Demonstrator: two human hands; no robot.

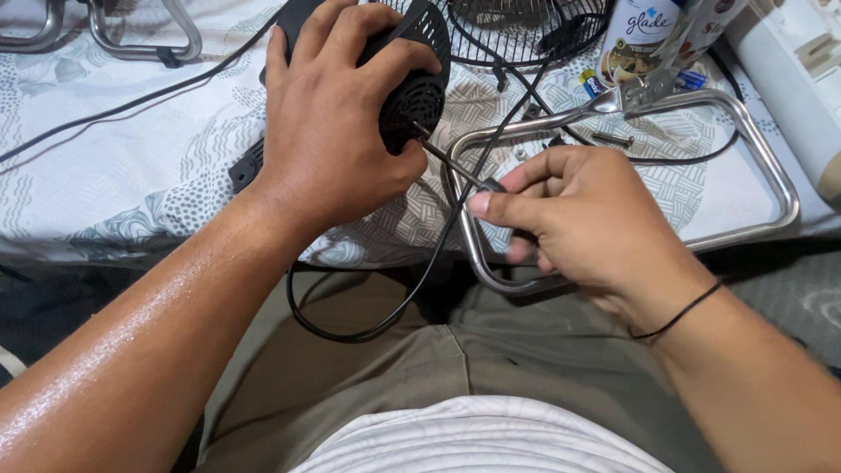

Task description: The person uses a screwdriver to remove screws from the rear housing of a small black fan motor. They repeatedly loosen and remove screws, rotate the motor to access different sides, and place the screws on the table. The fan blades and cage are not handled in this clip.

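Note:
My left hand (337, 114) grips a black round vented fan housing (419, 83) and presses it down on the patterned cloth. My right hand (583, 215) holds a screwdriver (455, 162) by its dark handle, with the thin metal shaft slanting up and left. The tip touches the lower edge of the housing, just under my left thumb. A black power cord (420, 280) loops from the housing down over my lap.
A bent silver tube stand (762, 149) lies at the right, partly under my right hand. A black wire fan grille (526, 26) sits at the top, a spray can (639, 35) beside it, loose screws (613, 138) nearby. Another metal frame (140, 35) lies top left.

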